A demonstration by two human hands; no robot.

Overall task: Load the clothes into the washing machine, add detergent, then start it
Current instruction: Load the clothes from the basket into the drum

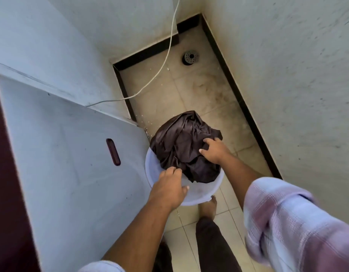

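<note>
Item: dark brown clothes heaped in white plastic tub on floor | left hand grips near rim, steadying | right hand clutches cloth to lift | washing machine beside us, unloaded.

Wore a pale checked shirt, lilac and light blue, sleeves rolled above bare forearms. Dark trousers below, near; one bare foot showed.
</note>
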